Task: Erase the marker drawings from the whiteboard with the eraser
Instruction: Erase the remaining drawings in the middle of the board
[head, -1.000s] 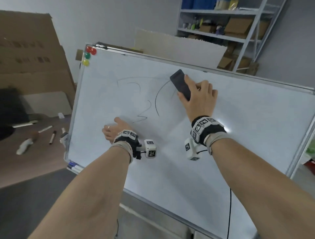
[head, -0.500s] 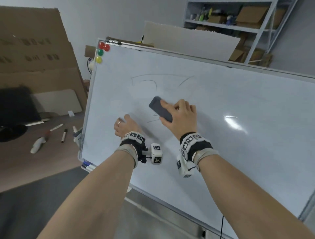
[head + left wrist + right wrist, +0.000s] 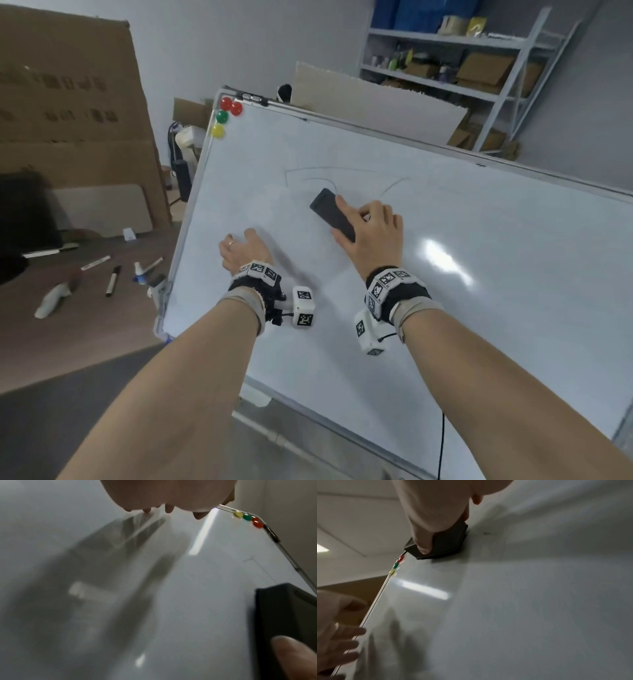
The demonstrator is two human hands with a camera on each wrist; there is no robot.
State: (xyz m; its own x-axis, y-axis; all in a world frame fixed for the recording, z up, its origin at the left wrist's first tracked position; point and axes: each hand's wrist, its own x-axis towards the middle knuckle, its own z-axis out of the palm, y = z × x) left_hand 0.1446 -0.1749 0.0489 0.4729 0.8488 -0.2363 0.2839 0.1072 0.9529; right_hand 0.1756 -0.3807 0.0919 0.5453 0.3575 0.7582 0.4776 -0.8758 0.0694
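Over on the floor to the left lie a few loose markers (image 3: 113,280), and then comes the tilted whiteboard (image 3: 479,308), with red, green and yellow magnets (image 3: 222,116) at its top left corner. The left hand (image 3: 245,253) lies on the board near its left edge, fingers spread fairly straight and holding nothing; it looks to be steadying the panel, though the left wrist view is too smeared to be sure how firmly it presses. To its right, the right hand (image 3: 371,233) presses the dark eraser (image 3: 331,214) flat on the surface, thumb along one long side and fingers curled over the other. The eraser's long axis runs diagonally, its free end pointing up and left. What remains of the marker drawings (image 3: 329,168) is a few thin arcs just above and to either side of that free end, one arc nearly touching it. So the leftover ink lies up the board from the grip, much nearer the right hand, and I would judge a short push upward along the eraser's own axis would meet it.
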